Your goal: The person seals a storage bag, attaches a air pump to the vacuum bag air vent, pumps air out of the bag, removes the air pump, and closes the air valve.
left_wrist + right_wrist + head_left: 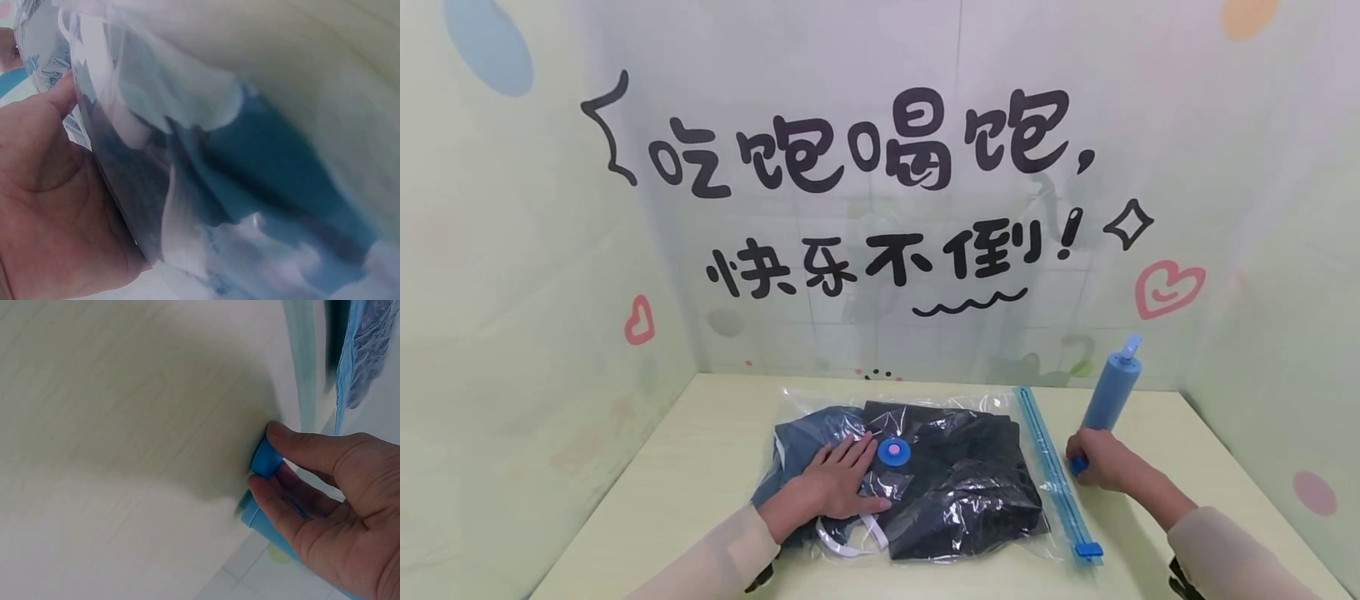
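A clear vacuum bag [970, 483] stuffed with dark folded clothes lies flat on the pale table [700, 467]. Its round blue valve with a pink centre [894, 452] sits near the middle. My left hand [842, 483] presses flat on the bag just left of the valve, fingers straight; the left wrist view shows the palm [44, 206] against the plastic [187, 156]. My right hand [1097, 458] grips the lower end of a blue hand pump [1112, 392], which leans upright to the right of the bag. The fingers [312, 450] curl round the pump's blue tip [267, 457] at the tabletop.
The bag's blue zip strip [1052, 467] runs along its right edge, with a blue slider clip [1088, 550] at the near end. Pale printed walls close in the table at the back and on both sides.
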### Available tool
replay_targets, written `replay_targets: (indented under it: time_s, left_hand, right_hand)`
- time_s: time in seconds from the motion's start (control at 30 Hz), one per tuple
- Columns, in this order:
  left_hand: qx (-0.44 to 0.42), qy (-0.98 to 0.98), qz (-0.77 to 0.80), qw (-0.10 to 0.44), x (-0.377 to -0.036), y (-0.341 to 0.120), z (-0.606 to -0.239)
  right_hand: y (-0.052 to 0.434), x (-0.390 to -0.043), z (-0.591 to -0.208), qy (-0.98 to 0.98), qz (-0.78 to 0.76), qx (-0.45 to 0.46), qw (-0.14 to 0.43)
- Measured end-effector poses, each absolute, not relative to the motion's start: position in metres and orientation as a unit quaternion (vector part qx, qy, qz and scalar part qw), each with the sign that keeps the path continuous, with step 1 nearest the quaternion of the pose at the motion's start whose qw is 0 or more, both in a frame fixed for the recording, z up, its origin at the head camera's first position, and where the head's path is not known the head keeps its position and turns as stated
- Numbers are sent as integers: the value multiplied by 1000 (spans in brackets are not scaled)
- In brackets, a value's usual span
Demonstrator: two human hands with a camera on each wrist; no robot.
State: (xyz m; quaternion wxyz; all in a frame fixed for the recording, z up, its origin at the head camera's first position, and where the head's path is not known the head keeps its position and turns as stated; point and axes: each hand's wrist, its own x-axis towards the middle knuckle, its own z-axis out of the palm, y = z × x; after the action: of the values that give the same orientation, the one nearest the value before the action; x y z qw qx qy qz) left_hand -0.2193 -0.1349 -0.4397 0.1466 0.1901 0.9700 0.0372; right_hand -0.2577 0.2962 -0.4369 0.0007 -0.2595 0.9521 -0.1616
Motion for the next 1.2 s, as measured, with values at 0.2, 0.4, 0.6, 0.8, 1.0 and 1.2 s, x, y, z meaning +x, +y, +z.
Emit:
replay_targets:
  time_s: [0.2, 0.4, 0.6, 0.8, 1.0, 1.2]
  left_hand:
    - [189, 969, 41, 154, -220, -135, -439]
    - [193, 968, 43, 153, -228, -139, -446]
    - [201, 968, 39, 148, -231, -142, -451]
    - [205, 968, 51, 134, -236, -143, -462]
    - [205, 968, 49, 136, -239, -141, -463]
    - [196, 968, 50, 148, -237, -138, -456]
  right_hand:
    - [296, -258, -441, 952, -164, -258, 3]
    - [297, -258, -445, 947, -175, -269, 4]
    - [298, -257, -449, 949, -181, -260, 6]
    - [301, -254, -446, 945, -189, -267, 8]
    - [308, -249, -432, 931, -198, -308, -1]
    - [322, -245, -414, 941, -209, -255, 77]
